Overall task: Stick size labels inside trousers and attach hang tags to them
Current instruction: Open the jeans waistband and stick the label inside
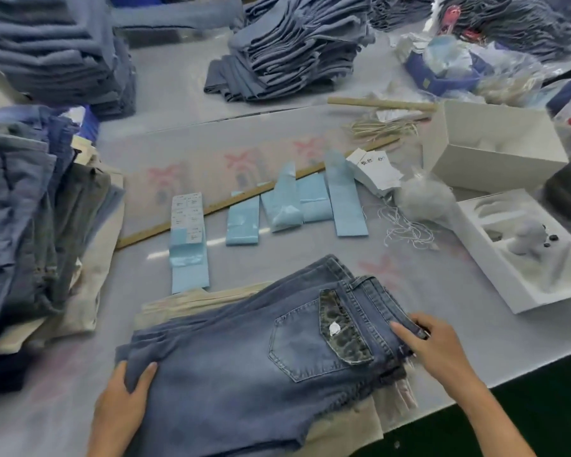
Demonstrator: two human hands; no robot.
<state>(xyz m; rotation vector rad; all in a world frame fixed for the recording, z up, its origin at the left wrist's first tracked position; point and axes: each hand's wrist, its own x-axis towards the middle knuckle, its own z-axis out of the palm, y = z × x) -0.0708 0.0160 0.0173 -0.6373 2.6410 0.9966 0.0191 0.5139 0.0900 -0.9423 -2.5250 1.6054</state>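
Observation:
A folded pair of blue jeans [244, 357] lies in front of me on a beige pair, back pocket up, with a leopard-print pocket flap [340, 324] bearing a small white mark. My left hand [126, 400] grips the folded left edge of the jeans, thumb on top. My right hand [432, 344] holds the waistband at the right, index finger stretched along it. Beyond the jeans lie a strip of white size labels on blue backing [188, 222] and several bare blue backing strips [310, 202]. White hang tags [373, 169] and loose white strings [406, 229] sit to the right.
Tall stacks of folded jeans stand at the left [30, 209], back left [53, 47] and back centre [294, 47]. A long wooden ruler [211, 206] crosses the table. An open white box [491, 146] and its tray [534, 252] are at the right, near the table edge [508, 377].

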